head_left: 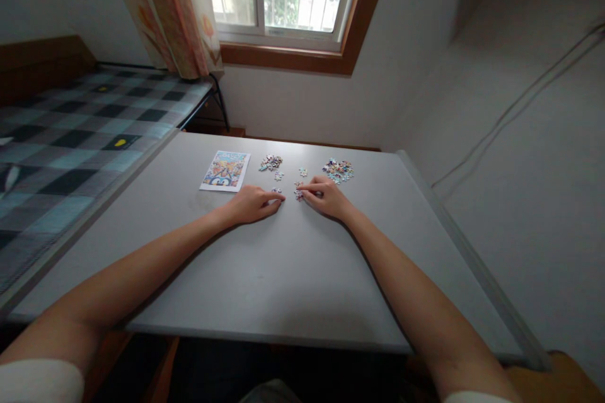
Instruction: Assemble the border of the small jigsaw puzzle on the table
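Observation:
My left hand (258,204) rests low over the white table, with index finger and thumb tips brought together. Whatever may be between them is too small to make out. Just behind its index finger lies a jigsaw puzzle piece (276,189). Opposite it, my right hand (326,197) pinches at a small joined group of puzzle pieces (299,194), partly hidden by the fingers. Two more loose bits sit farther back: one puzzle piece (279,175) on the left and a pale one (303,172) on the right.
A pile of puzzle pieces (271,163) lies at the back, and a larger, colourful pile (338,170) is to its right. Left of them is a printed picture sheet (225,171). The table (265,277) stands between a checked bed (118,113) and the right wall.

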{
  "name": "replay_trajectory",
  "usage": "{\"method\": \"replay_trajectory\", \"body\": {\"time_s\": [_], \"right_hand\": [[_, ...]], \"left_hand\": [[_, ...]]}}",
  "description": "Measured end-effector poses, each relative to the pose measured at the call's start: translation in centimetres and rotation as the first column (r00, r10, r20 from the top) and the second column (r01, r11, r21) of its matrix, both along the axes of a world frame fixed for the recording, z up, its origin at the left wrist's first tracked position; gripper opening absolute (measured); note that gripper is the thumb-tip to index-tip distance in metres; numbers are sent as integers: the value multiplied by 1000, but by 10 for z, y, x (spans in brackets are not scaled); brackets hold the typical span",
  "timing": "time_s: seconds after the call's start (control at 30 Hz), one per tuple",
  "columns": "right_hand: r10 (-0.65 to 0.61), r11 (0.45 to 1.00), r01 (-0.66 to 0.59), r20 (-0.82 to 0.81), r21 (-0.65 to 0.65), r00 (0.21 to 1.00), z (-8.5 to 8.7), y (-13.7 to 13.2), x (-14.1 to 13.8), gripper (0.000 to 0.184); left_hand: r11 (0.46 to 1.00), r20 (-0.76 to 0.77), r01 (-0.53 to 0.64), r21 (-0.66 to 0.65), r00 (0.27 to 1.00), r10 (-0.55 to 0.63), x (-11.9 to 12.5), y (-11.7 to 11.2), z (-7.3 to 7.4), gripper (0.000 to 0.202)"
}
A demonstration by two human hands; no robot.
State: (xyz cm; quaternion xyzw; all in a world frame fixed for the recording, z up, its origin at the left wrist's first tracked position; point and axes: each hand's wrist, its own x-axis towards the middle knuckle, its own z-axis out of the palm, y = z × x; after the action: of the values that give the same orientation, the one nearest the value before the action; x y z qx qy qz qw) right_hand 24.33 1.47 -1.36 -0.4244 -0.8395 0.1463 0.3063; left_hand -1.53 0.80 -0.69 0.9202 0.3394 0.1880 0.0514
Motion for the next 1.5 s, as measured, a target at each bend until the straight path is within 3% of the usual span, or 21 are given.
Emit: {"method": "replay_trajectory", "body": {"time_s": [0.27, 0.63, 0.9, 1.1, 1.23, 1.5], "right_hand": [[29, 998, -33, 66, 54, 997, -1, 1, -1, 29], [-14, 999, 13, -36, -36, 999, 1, 0, 0, 28], [10, 998, -14, 56, 62, 998, 0, -1, -2, 31], [-25, 1000, 24, -31, -11, 999, 2, -1, -1, 27], [-28, 999, 28, -25, 33, 999, -1, 1, -1, 36], [-44, 996, 45, -25, 73, 999, -6, 4, -1, 31]], "left_hand": [[1000, -9, -5, 2, 1000, 5, 0, -1, 0, 30], [1000, -7, 3, -17, 1000, -3, 0, -2, 3, 31], [1000, -6, 0, -16, 1000, 0, 0, -1, 3, 31], [1000, 12, -1, -22, 1000, 1, 0, -2, 2, 31], [1000, 4, 0, -7, 1000, 0, 0, -1, 1, 30], [1000, 4, -1, -24, 1000, 1, 0, -2, 3, 30]]}}
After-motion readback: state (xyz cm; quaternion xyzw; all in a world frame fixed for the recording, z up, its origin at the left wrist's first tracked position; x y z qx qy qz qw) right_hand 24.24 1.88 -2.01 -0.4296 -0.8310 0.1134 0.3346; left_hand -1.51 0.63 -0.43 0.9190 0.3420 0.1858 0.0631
